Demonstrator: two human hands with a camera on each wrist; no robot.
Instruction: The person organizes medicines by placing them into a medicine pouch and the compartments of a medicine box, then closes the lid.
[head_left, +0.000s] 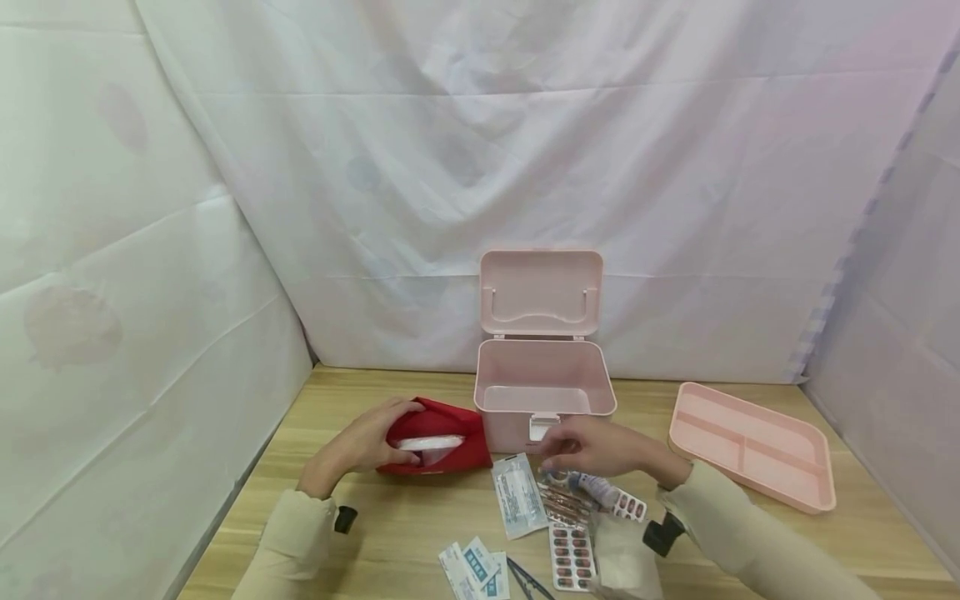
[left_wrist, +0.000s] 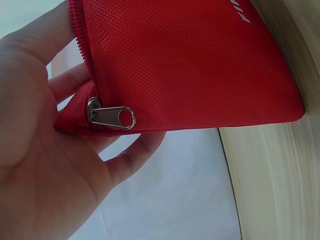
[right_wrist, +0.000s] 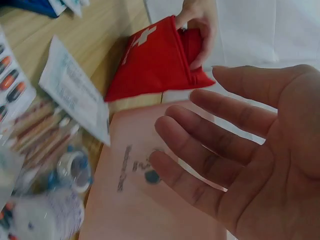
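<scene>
My left hand point(head_left: 375, 437) grips the unzipped edge of a red first-aid pouch point(head_left: 474, 450), its mouth held apart. Inside the pouch lies a white packet point(head_left: 431, 442). A metal zipper pull point(left_wrist: 112, 117) hangs at the pouch's corner in the left wrist view. Close to the front latch point(head_left: 543, 426) of a pink storage box point(head_left: 506, 429) is my right hand point(head_left: 596, 446), fingers loosely bent with nothing in them. The box stands with its lid point(head_left: 540, 287) raised. In the right wrist view, a white cross marks the pouch point(right_wrist: 155, 65).
A pink divided tray point(head_left: 780, 454) lies at the right. Before the box are a white sachet point(head_left: 519, 496), cotton swabs point(head_left: 562, 504), a bottle point(head_left: 597, 489), a capsule blister pack point(head_left: 572, 557) and a pale bundle point(head_left: 626, 554). Small packets point(head_left: 472, 567) and tweezers point(head_left: 527, 579) lie nearer the front.
</scene>
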